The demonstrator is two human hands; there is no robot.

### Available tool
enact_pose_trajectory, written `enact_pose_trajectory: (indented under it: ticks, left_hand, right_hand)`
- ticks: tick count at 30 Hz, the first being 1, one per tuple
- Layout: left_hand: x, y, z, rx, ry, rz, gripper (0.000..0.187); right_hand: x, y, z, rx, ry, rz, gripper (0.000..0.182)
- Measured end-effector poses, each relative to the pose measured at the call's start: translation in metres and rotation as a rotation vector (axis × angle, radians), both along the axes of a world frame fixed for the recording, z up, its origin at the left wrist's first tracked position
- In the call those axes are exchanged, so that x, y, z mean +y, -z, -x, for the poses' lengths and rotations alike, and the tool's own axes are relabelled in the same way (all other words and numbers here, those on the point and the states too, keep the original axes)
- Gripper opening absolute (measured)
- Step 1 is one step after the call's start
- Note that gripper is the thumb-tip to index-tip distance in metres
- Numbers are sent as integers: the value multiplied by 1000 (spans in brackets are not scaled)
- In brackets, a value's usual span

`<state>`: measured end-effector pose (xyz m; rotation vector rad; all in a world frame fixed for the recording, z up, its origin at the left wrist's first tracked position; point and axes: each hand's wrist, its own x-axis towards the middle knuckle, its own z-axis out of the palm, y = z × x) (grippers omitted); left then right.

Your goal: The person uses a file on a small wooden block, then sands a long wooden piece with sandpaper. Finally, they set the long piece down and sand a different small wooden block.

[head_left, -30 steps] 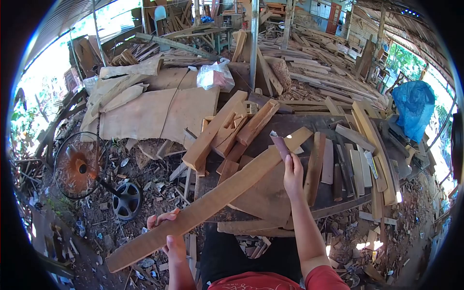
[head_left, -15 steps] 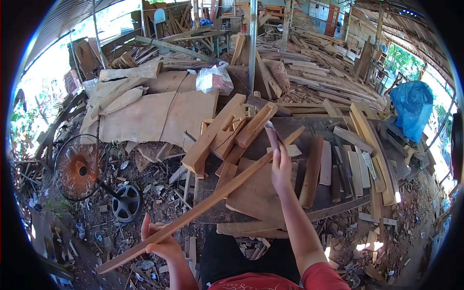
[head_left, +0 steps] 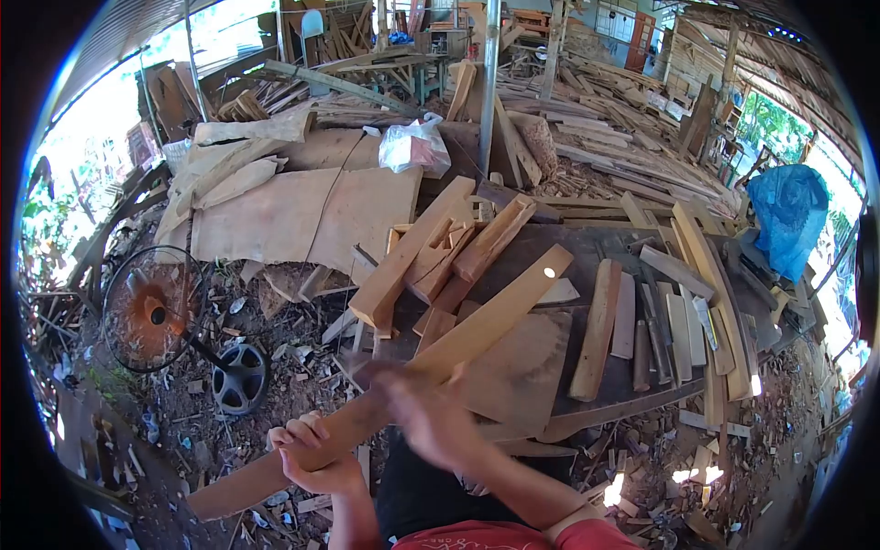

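Table: dark, flat, curved near edge, at 3 o'clock
Board: smooth-faced brown wood, long and flat, at centre, axis 8 to 2 o'clock
Right hand: blurred at 6 o'clock, over the board; finger pose unclear
Left hand: at 7 o'clock, fingers curled, gripping the board
Strip: dark brown, blurred, by right fingers

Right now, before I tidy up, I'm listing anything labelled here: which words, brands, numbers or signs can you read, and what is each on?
No text can be read with certainty.
Red shirt: pale script-like lettering at the picture's bottom edge, too small and cut off to read.
Plastic bag: no readable print.
Long board: no readable marking.
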<state>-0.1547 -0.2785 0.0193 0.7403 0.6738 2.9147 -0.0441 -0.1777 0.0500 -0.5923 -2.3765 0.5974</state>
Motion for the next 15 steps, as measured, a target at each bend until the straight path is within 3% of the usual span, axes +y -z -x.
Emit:
enact_pose_trajectory:
  ticks: [1, 4, 5, 8, 10, 12, 14, 15]
  left_hand:
    - [0, -4, -3, -8, -14, -8, 19]
    - [1, -19, -6, -7, -72, -16, 21]
    - [1, -21, -6, -8, -72, -17, 21]
    - [2, -25, -3, -5, -83, -2, 21]
    - [0, -22, -8, -23, -87, -10, 22]
    - [-1, -26, -11, -28, -96, -21, 22]
    - [0, -27, -12, -43, -111, -32, 23]
    - [-3, -25, -7, -48, -103, -42, 24]
  right_hand:
    - [-19, 3, 4, 132, -84, -135, 25]
    - [0, 2, -6, 75, -73, -155, 29]
    - [24, -5, -14, -100, 38, -203, 24]
    - [111, -3, -42, -189, 411, 28, 21]
    - [159, 9, -57, 4, 528, 76, 24]
    - [126, -15, -51, -226, 506, 57, 22]
    - [75, 2, -33, -64, 153, -49, 22]
    - [48, 6, -29, 10, -34, -165, 31]
